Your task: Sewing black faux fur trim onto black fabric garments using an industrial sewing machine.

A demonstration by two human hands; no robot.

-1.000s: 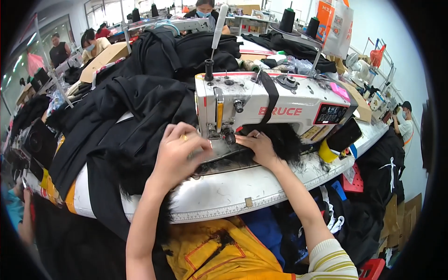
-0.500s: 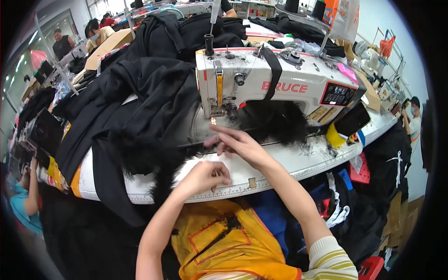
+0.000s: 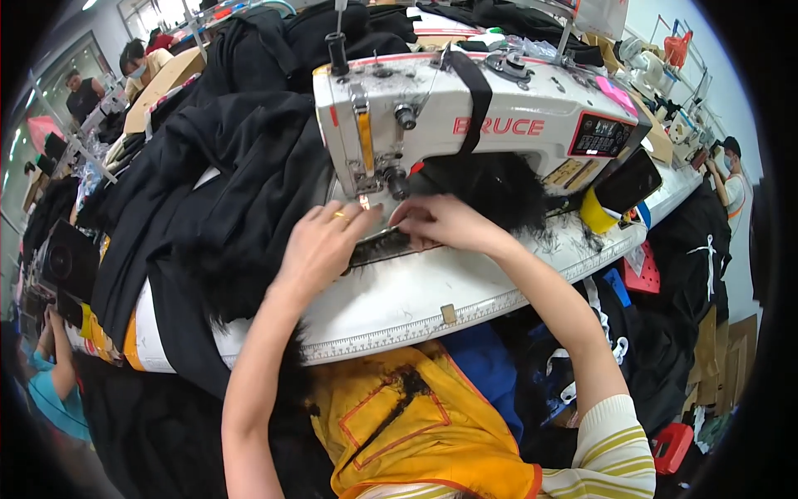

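A white sewing machine (image 3: 499,100) stands on a white table (image 3: 399,308), its needle area lit by a small lamp. Just below the needle, my left hand (image 3: 320,249), with a ring on one finger, has its fingers bent together over the machine bed. From the other side my right hand (image 3: 449,223) comes in close, thumb and fingers pinched. Whatever the fingertips hold is too small or hidden to make out. A dark slot with fluff (image 3: 384,246) shows under both hands. Black cloth with furry trim (image 3: 237,266) lies left of my left hand.
Black fur (image 3: 507,191) fills the space under the machine's arm. A phone (image 3: 629,181) leans in a yellow holder (image 3: 595,214) at the right. Black garments (image 3: 249,158) are heaped at the left. A ruler strip (image 3: 399,324) runs along the table's front edge. Other people work farther off.
Both hands have moved forward to the machine bed below the needle and come closer together. My left hand went up from near the table's front edge. The head view has shifted slightly.
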